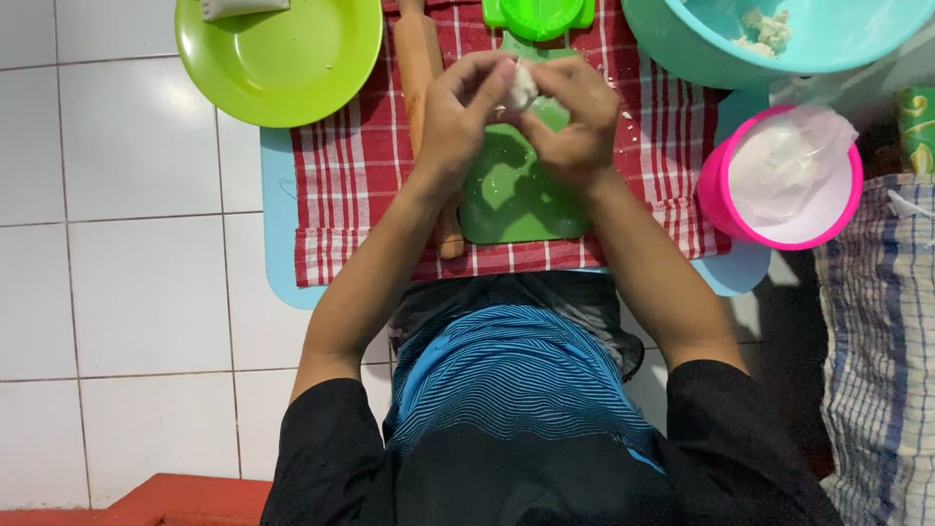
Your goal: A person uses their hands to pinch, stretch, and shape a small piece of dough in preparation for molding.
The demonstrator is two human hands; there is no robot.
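Observation:
Both my hands meet above a small green cutting board (506, 200) on a red checked cloth (351, 175). My left hand (458, 117) and my right hand (579, 122) pinch a small white lump of dough (521, 88) between their fingertips. A wooden rolling pin (421, 58) lies on the cloth under my left hand, running toward me. A green plastic press (538, 15) sits just beyond the dough.
A lime green plate (282, 63) sits at the upper left on a light blue mat (278, 234). A teal bowl (740, 54) with bits of dough stands upper right. A pink container (721, 190) of white flour is at right, beside a checked cloth (877, 351). White floor tiles lie to the left.

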